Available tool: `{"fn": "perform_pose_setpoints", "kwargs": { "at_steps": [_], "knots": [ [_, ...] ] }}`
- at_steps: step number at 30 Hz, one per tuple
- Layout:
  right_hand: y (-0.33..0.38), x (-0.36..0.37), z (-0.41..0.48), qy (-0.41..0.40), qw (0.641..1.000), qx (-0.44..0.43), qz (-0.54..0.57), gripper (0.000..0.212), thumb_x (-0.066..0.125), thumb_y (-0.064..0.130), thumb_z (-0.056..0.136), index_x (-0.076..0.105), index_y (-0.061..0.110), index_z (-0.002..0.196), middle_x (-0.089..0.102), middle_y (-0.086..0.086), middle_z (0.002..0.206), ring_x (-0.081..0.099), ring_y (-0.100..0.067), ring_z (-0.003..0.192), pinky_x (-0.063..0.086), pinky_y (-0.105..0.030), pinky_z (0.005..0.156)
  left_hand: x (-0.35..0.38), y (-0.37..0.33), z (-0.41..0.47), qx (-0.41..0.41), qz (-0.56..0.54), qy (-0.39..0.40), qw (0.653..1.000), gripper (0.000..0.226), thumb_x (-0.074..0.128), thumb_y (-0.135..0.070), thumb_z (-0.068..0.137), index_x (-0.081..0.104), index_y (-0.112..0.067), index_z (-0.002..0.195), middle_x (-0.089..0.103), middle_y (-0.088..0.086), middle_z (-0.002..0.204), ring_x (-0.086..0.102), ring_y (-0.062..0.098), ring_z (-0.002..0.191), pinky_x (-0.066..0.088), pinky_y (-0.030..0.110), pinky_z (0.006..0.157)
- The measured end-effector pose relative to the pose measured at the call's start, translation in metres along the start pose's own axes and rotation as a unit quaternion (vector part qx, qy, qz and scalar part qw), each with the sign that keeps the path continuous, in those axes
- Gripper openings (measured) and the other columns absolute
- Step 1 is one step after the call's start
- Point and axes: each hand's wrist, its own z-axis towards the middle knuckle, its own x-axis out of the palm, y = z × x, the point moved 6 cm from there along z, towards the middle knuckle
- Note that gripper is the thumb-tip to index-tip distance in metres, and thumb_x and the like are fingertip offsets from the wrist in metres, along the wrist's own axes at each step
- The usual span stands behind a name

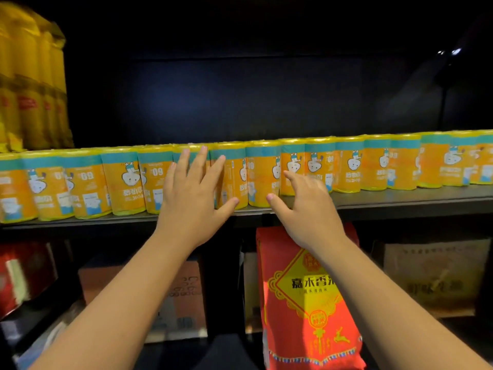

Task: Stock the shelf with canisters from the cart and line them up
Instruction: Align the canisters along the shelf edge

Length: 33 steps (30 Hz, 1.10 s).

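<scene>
Only one view is given: it is taken from the person's head, very near to the shelf (pixel 386 201), and is directed forward at the row of canisters (pixel 125 182); the red bag (pixel 301 316) below is looked down upon.

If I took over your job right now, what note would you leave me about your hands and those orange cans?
Left hand: open, with fingers straight and spread against the fronts of the middle canisters.
Right hand: open and slightly blurred, reaching the canisters just to the right. Neither hand holds one.
Canisters: one long row along the front of the shelf, running from one picture edge to the other.
Done: the visible shelf front is filled.
Left: probably evening the row out, as its front looks a little wavy. The cart is out of view, so I cannot tell whether more canisters are waiting.
</scene>
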Motion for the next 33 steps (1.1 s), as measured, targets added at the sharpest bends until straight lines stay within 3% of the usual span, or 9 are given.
{"fn": "perform_pose_setpoints", "kwargs": {
  "at_steps": [3,9,15,21,28,33],
  "knots": [
    [-0.004,-0.004,-0.039,-0.022,0.999,-0.034,0.017,0.052,0.054,0.048,0.095,0.057,0.016,0.136,0.059,0.001,0.133,0.045,-0.024,0.128,0.041,-0.042,0.107,-0.002,-0.002,-0.036,0.006,-0.046,-0.035,0.998,0.065,0.056,-0.054,0.091,0.045,-0.025,0.149,0.038,0.006,0.157,0.026,0.031,0.147,0.028,0.053,0.113],
    [-0.032,0.021,-0.124,-0.017,0.999,-0.049,0.006,0.042,0.058,0.037,0.087,0.066,0.014,0.122,0.06,-0.005,0.127,0.053,-0.029,0.124,0.042,-0.045,0.102,0.025,-0.022,-0.119,0.034,-0.104,-0.013,0.994,0.059,0.049,-0.044,0.089,0.054,-0.025,0.145,0.047,0.002,0.152,0.038,0.03,0.14,0.037,0.052,0.104],
    [-0.083,0.071,-0.223,0.13,0.991,0.005,-0.042,0.045,0.061,0.036,0.085,0.065,0.013,0.123,0.059,-0.01,0.129,0.054,-0.034,0.121,0.046,-0.05,0.099,0.095,-0.031,-0.23,0.023,-0.109,0.14,0.984,0.057,0.045,-0.043,0.089,0.06,-0.014,0.136,0.055,0.009,0.141,0.052,0.034,0.126,0.049,0.051,0.091],
    [-0.106,0.117,-0.327,0.3,0.95,0.042,-0.076,0.05,0.055,0.041,0.084,0.062,0.017,0.127,0.056,-0.009,0.138,0.054,-0.033,0.125,0.05,-0.051,0.097,0.141,-0.022,-0.352,-0.073,-0.104,0.28,0.952,0.061,0.049,-0.045,0.081,0.066,-0.011,0.128,0.062,0.015,0.131,0.06,0.038,0.113,0.054,0.05,0.086],
    [-0.08,0.167,-0.436,0.472,0.881,0.022,-0.021,0.059,0.056,0.045,0.086,0.058,0.015,0.137,0.051,-0.014,0.147,0.05,-0.039,0.133,0.049,-0.054,0.101,0.115,0.004,-0.478,-0.166,-0.055,0.375,0.91,0.061,0.05,-0.046,0.082,0.065,-0.007,0.126,0.068,0.013,0.123,0.063,0.038,0.104,0.057,0.048,0.079],
    [-0.013,0.185,-0.478,0.567,0.821,-0.035,0.053,0.059,0.059,0.037,0.098,0.044,0.019,0.152,0.03,-0.007,0.163,0.029,-0.028,0.149,0.029,-0.044,0.118,0.059,0.031,-0.543,-0.265,0.012,0.419,0.869,0.057,0.051,-0.049,0.083,0.065,-0.014,0.126,0.068,0.01,0.125,0.065,0.036,0.11,0.056,0.049,0.08]
  ]
}}
